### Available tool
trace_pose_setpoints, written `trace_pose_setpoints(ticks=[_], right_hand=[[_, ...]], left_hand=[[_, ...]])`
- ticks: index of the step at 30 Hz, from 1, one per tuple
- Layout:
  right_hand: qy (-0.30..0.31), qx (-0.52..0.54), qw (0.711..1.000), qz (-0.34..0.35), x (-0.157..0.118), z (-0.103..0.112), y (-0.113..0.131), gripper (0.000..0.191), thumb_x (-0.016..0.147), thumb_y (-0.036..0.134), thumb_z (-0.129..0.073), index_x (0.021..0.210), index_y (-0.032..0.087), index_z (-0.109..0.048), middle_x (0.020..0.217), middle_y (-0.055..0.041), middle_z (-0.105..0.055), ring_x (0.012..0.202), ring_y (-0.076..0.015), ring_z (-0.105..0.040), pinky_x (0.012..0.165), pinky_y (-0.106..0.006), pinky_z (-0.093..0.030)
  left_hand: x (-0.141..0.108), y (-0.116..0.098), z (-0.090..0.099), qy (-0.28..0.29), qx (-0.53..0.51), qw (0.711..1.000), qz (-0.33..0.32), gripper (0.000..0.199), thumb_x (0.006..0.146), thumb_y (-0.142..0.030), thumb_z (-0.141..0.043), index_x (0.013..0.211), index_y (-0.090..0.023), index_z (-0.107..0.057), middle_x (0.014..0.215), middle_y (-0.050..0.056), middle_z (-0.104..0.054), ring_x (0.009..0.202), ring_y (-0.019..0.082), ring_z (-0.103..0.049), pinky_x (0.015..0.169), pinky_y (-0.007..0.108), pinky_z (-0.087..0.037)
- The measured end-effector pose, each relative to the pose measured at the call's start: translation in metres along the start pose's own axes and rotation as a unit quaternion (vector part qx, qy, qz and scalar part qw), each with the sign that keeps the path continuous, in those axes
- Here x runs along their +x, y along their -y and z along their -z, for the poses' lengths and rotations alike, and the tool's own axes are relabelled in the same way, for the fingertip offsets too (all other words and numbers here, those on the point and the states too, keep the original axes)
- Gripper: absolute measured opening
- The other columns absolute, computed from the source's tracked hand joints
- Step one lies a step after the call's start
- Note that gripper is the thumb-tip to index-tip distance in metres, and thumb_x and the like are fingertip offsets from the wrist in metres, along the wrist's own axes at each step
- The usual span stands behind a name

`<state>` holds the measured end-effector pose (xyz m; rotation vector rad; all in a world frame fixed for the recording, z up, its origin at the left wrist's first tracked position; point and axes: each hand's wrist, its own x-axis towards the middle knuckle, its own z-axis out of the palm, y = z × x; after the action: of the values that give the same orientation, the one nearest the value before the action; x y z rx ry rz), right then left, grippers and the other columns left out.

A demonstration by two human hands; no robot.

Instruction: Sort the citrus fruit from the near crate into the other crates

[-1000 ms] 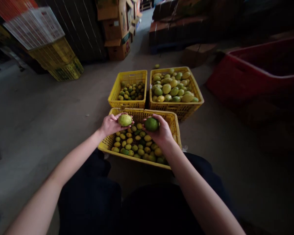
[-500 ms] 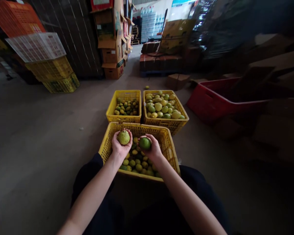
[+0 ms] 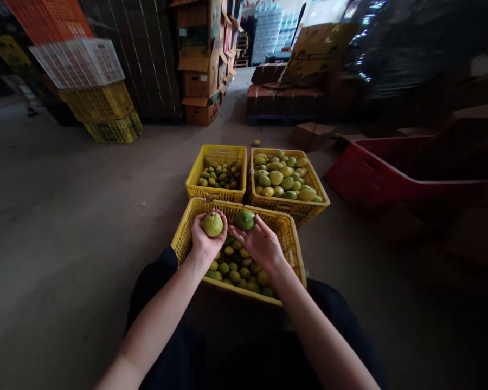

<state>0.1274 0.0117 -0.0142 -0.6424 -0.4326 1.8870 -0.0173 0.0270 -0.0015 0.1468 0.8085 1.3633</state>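
Observation:
My left hand (image 3: 206, 238) cups a round yellow-green lemon (image 3: 212, 224), its fingers curled around the far side. The palm of my right hand (image 3: 264, 244) is turned up. It holds a darker green lemon (image 3: 244, 219) out near the fingertips, with the thumb just below it. Both hands are above the near yellow crate (image 3: 295, 254), close together. Inside that crate lie several green and yellow lemons (image 3: 235, 276), partly hidden by my hands and forearms.
Beyond the near crate stand a left crate (image 3: 193, 187) of small lemons and a right crate (image 3: 319, 197) heaped with larger ones. One lemon (image 3: 256, 142) lies on the floor behind. A red bin (image 3: 361, 162) is at right, stacked crates (image 3: 114, 124) at left, and cardboard boxes (image 3: 199, 84) behind.
The green lemon has shifted from my right palm out to the fingertips, and that hand has turned palm up. My left hand still cups its lemon. The whole view has swung slightly left.

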Motion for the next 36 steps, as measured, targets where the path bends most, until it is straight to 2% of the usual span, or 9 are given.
trace_pose_setpoints(ticks=[4, 6, 9, 15, 19, 23, 26, 31, 36], right_hand=[[-0.026, 0.012, 0.999, 0.027, -0.002, 0.001, 0.001, 0.016, 0.085, 0.037, -0.06, 0.084, 0.022, -0.066, 0.077, -0.0002, -0.072, 0.067, -0.012, -0.065, 0.06, -0.021, -0.053], [-0.025, 0.02, 0.998, 0.06, -0.003, -0.001, 0.0, 0.003, 0.081, 0.026, -0.064, 0.082, 0.023, -0.065, 0.078, 0.0029, -0.072, 0.067, -0.0099, -0.065, 0.061, -0.018, -0.053], [-0.018, 0.017, 0.997, 0.067, -0.005, -0.004, 0.001, 0.003, 0.078, 0.021, -0.065, 0.081, 0.022, -0.065, 0.079, 0.0026, -0.072, 0.069, -0.0111, -0.066, 0.066, -0.021, -0.054], [-0.005, -0.008, 1.0, -0.014, -0.005, -0.004, 0.005, 0.044, 0.083, 0.056, -0.053, 0.088, 0.015, -0.069, 0.06, -0.0047, -0.066, 0.052, -0.0155, -0.061, 0.046, -0.024, -0.049], [-0.017, 0.007, 1.0, -0.004, -0.001, -0.001, 0.004, 0.043, 0.083, 0.058, -0.055, 0.082, 0.017, -0.067, 0.066, -0.0033, -0.068, 0.04, -0.0084, -0.05, 0.036, -0.019, -0.042], [-0.085, 0.043, 0.995, 0.021, 0.001, -0.001, 0.004, 0.022, 0.085, 0.042, -0.063, 0.08, 0.02, -0.064, 0.074, -0.0016, -0.072, 0.053, -0.0112, -0.063, 0.047, -0.018, -0.053], [-0.121, 0.071, 0.99, 0.023, 0.001, -0.002, 0.004, 0.025, 0.087, 0.043, -0.06, 0.076, 0.02, -0.063, 0.067, -0.0015, -0.07, 0.06, -0.015, -0.067, 0.055, -0.022, -0.058], [-0.059, 0.073, 0.995, 0.014, 0.004, 0.003, -0.002, 0.042, 0.089, 0.055, -0.048, 0.077, 0.019, -0.063, 0.065, -0.005, -0.068, 0.055, -0.0142, -0.06, 0.049, -0.023, -0.052], [-0.038, 0.064, 0.996, 0.045, 0.009, 0.005, -0.005, 0.025, 0.087, 0.044, -0.059, 0.085, 0.019, -0.065, 0.078, -0.0041, -0.072, 0.063, -0.0141, -0.064, 0.057, -0.024, -0.054]], left_hand=[[0.0, 0.001, 0.0, 0.005, -0.02, 1.0, 0.0, 0.017, 0.076, -0.021, -0.043, 0.079, -0.019, -0.06, 0.077, 0.004, -0.066, 0.094, 0.015, -0.065, 0.082, 0.025, -0.056], [0.001, 0.002, 0.001, 0.006, -0.025, 1.0, 0.004, 0.017, 0.076, -0.021, -0.043, 0.079, -0.019, -0.059, 0.077, 0.004, -0.066, 0.094, 0.014, -0.065, 0.082, 0.025, -0.056], [0.001, 0.003, 0.0, 0.006, -0.019, 1.0, 0.004, 0.015, 0.075, -0.021, -0.043, 0.079, -0.019, -0.058, 0.077, 0.003, -0.065, 0.093, 0.014, -0.065, 0.081, 0.024, -0.056], [-0.001, 0.003, 0.0, 0.004, -0.025, 0.999, 0.02, 0.016, 0.078, -0.023, -0.041, 0.081, -0.02, -0.056, 0.079, 0.003, -0.065, 0.093, 0.012, -0.065, 0.083, 0.021, -0.054], [0.0, 0.004, 0.001, 0.014, -0.029, 0.999, 0.016, 0.016, 0.078, -0.022, -0.041, 0.08, -0.021, -0.057, 0.079, 0.004, -0.065, 0.094, 0.014, -0.065, 0.081, 0.025, -0.056], [-0.001, 0.004, 0.0, 0.009, -0.065, 0.997, 0.032, 0.017, 0.081, -0.021, -0.041, 0.081, -0.02, -0.058, 0.078, 0.005, -0.065, 0.092, 0.015, -0.065, 0.079, 0.025, -0.057], [-0.004, 0.002, -0.002, -0.005, -0.111, 0.992, 0.064, 0.019, 0.084, -0.02, -0.04, 0.081, -0.018, -0.059, 0.075, 0.003, -0.064, 0.084, 0.011, -0.065, 0.078, 0.02, -0.055], [-0.008, 0.001, -0.007, -0.028, -0.194, 0.976, 0.091, 0.016, 0.08, -0.017, -0.045, 0.083, -0.015, -0.06, 0.072, 0.002, -0.065, 0.072, 0.011, -0.066, 0.072, 0.022, -0.056], [-0.009, 0.0, -0.008, -0.036, -0.231, 0.966, 0.107, 0.015, 0.078, -0.015, -0.047, 0.084, -0.013, -0.061, 0.071, 0.003, -0.066, 0.069, 0.014, -0.067, 0.068, 0.025, -0.057]])
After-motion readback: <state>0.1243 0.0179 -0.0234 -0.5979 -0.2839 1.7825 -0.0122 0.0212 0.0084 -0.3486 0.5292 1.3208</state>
